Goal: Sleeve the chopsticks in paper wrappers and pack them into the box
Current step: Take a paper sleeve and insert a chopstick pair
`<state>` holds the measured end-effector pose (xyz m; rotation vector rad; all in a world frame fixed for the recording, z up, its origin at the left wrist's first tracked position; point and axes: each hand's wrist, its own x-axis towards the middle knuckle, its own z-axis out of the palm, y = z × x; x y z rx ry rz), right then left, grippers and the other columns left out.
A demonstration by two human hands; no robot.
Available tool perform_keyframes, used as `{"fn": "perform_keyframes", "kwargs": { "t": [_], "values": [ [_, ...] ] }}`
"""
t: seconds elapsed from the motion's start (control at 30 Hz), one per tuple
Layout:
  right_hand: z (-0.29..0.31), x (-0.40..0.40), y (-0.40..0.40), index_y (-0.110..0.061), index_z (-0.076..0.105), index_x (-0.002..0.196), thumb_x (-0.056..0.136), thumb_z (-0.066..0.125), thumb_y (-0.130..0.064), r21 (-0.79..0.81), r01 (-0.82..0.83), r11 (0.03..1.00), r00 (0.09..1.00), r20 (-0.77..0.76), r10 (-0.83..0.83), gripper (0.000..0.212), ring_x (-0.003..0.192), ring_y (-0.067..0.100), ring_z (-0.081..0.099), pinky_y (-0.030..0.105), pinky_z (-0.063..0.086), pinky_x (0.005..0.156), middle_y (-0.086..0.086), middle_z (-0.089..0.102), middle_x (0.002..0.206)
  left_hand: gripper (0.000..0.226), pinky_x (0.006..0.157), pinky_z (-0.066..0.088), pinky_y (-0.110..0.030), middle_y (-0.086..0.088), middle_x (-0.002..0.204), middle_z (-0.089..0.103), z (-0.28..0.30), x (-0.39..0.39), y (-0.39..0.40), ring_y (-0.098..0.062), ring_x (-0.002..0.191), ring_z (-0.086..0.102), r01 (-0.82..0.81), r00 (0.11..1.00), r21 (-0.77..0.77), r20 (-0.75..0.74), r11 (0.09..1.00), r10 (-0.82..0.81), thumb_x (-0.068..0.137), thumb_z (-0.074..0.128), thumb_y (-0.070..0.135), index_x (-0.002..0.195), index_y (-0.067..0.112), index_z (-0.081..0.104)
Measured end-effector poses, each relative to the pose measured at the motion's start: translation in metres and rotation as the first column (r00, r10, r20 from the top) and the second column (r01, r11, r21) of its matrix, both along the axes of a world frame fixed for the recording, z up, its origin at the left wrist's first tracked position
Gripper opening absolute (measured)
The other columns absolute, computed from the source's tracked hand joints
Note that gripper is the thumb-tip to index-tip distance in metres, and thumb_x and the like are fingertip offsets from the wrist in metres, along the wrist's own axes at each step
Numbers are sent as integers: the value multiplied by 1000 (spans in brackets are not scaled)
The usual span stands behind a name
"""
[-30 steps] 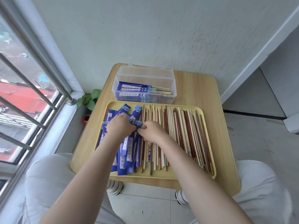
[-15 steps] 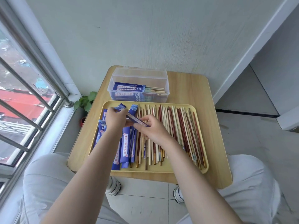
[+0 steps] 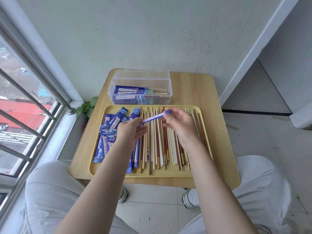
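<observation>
On the pale wooden bench (image 3: 194,92), mid-frame, a yellow tray (image 3: 148,173) carries loose chopsticks (image 3: 158,142). Above them, the left hand (image 3: 130,130) and right hand (image 3: 181,125) each pinch an end of one blue paper wrapper (image 3: 152,117), apparently empty, its long axis rising rightward.

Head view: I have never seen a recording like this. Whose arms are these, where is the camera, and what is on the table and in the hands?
No machine here: a person wears a camera on the head, looking down at their own arms and lap. The left hand and right hand hold one blue paper wrapper between them, each with a pinching grip on one end, above a yellow tray. On the tray lie more wrappers at the left and loose chopsticks at the right. Behind it on the small wooden table stands an open clear box with some sleeved chopsticks already inside.
</observation>
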<state>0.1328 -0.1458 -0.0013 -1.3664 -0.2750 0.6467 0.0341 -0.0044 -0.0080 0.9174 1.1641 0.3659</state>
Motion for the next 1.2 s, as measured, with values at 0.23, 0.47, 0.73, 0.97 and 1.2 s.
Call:
{"fn": "perform_keyframes", "kwargs": {
  "t": [0.23, 0.47, 0.73, 0.97, 1.2],
  "values": [
    [2, 10, -15, -10, 69, 111, 91, 73, -19, -179, -106, 978, 993, 38, 114, 22, 91, 19, 74, 31, 60, 74, 5, 76, 101, 28, 93, 50, -30, 8, 109, 71, 22, -4, -15, -9, 101, 66, 603, 783, 525, -246, 600, -572, 100, 59, 31, 125, 21, 65],
    [-5, -3, -10, -14, 70, 115, 91, 72, -34, -342, -90, 935, 990, 72, 121, 32, 84, 12, 67, 22, 55, 62, 1, 73, 102, 14, 79, 61, -28, -7, 92, 74, 10, -8, -29, -16, 81, 71, 602, 774, 365, -48, 710, -631, 100, 61, 22, 102, 14, 73],
    [-29, -29, 11, -16, 68, 112, 101, 56, -26, -750, -154, 643, 808, 279, 519, 19, 92, 15, 64, 28, 51, 79, -2, 67, 107, 25, 84, 59, -35, -12, 87, 69, -19, -23, -6, -20, 79, 67, 317, 942, 256, 32, 913, -335, 95, 68, 16, 113, -1, 69],
    [-43, -52, 34, -13, 55, 110, 97, 56, -16, -893, 69, 445, 650, 379, 659, 13, 78, 21, 57, 30, 39, 57, 0, 55, 90, 22, 74, 60, -32, -17, 88, 69, -32, -31, -5, -25, 82, 69, 196, 976, 168, 66, 966, -210, 95, 69, 18, 101, -3, 72],
    [-45, -55, 34, -13, 49, 124, 97, 54, -13, -883, 64, 466, 670, 384, 635, 27, 77, 20, 56, 27, 32, 49, 2, 60, 99, 19, 75, 62, -32, -15, 90, 69, -34, -35, -5, -23, 79, 71, 162, 978, 78, 121, 984, -170, 95, 68, 17, 93, -1, 72]
  ]
}}
